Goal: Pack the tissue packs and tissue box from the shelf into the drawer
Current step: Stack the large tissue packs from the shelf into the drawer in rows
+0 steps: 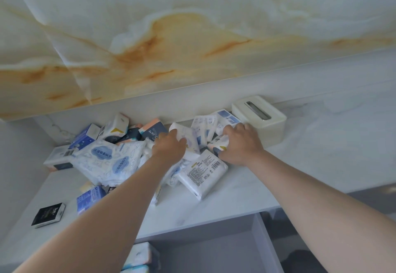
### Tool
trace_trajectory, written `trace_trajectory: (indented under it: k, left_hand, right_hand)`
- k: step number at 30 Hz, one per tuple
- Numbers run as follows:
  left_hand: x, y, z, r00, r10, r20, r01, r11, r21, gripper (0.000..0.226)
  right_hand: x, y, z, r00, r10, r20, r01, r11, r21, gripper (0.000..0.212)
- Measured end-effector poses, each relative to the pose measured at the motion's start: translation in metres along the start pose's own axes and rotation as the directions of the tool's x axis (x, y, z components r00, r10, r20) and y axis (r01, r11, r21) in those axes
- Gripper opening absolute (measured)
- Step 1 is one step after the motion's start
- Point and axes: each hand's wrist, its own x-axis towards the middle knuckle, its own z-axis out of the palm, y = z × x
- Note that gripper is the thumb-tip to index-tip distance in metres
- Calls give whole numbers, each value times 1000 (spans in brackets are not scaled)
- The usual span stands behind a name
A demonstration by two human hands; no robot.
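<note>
A heap of tissue packs [111,161] covers the white marble shelf [235,193]. My left hand [169,146] is closed on a white patterned tissue pack [188,137] in the middle of the heap. My right hand [240,144] grips a small pack with an orange and dark print [220,143] just right of it. A cream tissue box [260,118] with a slot in its lid stands at the back right, touching distance from my right hand. Below the shelf the grey drawer [214,249] stands pulled out, with tissue packs [139,257] lying at its left.
A small black pack [48,214] lies alone near the shelf's front left. A white pack with a barcode [203,172] lies flat in front of my right hand. The marble wall [192,36] rises behind the shelf. A side wall closes the shelf on the left.
</note>
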Motion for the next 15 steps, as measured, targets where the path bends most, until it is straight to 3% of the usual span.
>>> trace_trajectory:
  k: [2,4,8,11,15]
  left_hand:
    - [-11,-1,-4,998,46,-51,-42,997,64,57]
    - [-22,-1,-7,978,188,-96,-184,982,41,61]
    - [-47,-1,-16,854,505,-128,-514,857,-46,85]
    - [-69,-7,-23,792,587,-167,-608,783,-130,93]
    - [-103,-31,-38,793,522,-314,-587,791,-169,60]
  right_hand:
    - [-5,-6,-8,995,-12,-101,9,1000,-24,63]
    - [-12,-13,-16,985,-31,-167,25,999,-35,61]
    - [-27,-32,-38,971,-30,-236,60,991,120,64]
    - [-47,-56,-63,988,-29,-153,93,900,426,78]
    - [-74,-91,-79,995,-101,12,68,751,657,71]
